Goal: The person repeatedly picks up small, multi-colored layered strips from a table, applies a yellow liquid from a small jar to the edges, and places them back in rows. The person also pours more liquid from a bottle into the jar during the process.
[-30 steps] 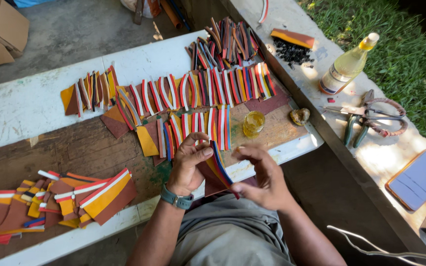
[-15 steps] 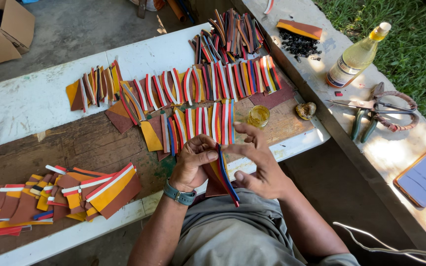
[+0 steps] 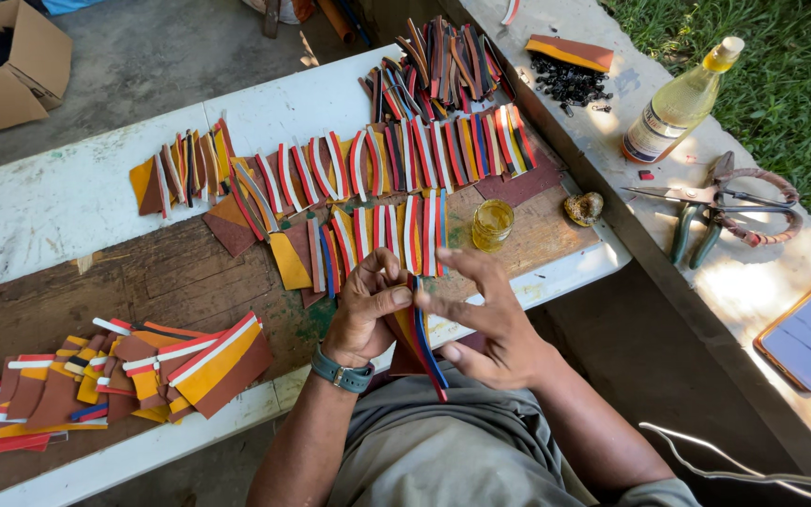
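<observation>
Striped piece: brown leather-like strip [image 3: 427,352] edged in red and blue, long and narrow, standing on edge between your two hands, its lower end pointing down toward your lap.
Left hand: your left hand [image 3: 368,305] pinches the strip's upper end, thumb pressed across the curled fingers; a grey-green watch [image 3: 342,373] sits on that wrist.
Right hand: your right hand [image 3: 490,319] is spread flat against the strip's right side, fingers extended, not clenched.
Change: compared with half a second ago, both hands sit at much the same spot by the table edge, and the strip hangs lower and straighter below them.
Just beyond your fingers: rows of striped pieces [image 3: 377,178] laid overlapping on the white table [image 3: 49,207].
Beyond your right hand: small glass of yellow liquid [image 3: 492,223].
Left of your left hand: loose pile of pieces [image 3: 133,371].
Far right of your right hand: bottle [image 3: 678,101], shears [image 3: 715,202].
</observation>
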